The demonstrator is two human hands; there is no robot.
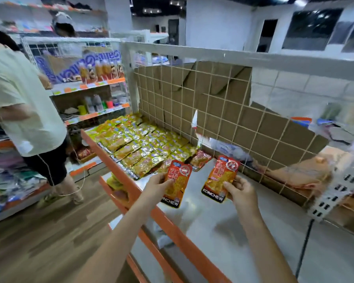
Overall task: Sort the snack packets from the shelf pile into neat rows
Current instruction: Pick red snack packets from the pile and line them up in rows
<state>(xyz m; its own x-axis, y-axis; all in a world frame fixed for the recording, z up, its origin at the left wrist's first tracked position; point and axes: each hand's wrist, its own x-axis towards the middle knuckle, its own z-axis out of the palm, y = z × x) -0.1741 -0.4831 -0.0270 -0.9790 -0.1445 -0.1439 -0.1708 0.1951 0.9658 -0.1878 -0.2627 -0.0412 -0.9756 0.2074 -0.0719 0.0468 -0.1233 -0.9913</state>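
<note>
Setting: shop aisle, white shelf (223,217) with an orange front lip and a wire-grid back backed by cardboard (213,103); a bystander in a pale shirt (18,103) is seen at the left by the neighbouring racks.
Rows so far: yellow packets (139,144) are laid in tidy overlapping rows across the far left of the shelf, right up to the grid.
Loose packet: one red packet on the shelf (200,159) lies flat just beside the yellow rows, at the foot of the grid.
Left hand: the left hand (157,181) is pinched on a red packet (177,180), held upright above the front lip, label toward the camera.
Right hand: the right hand (241,190) is closed on a second red packet (221,178), held over bare shelf, tilted slightly.
Step in hand: judged to be placement of the two red packets, beginning a red row next to the yellow ones.
How to do it well: each packet is best laid flat, brand edge toward the front lip as in the yellow rows, edges squared with the neighbour, overlap kept even.
Watch for: foil is slippery, so the finished rows could be nudged out of line; packets should be lowered, not dropped.
</note>
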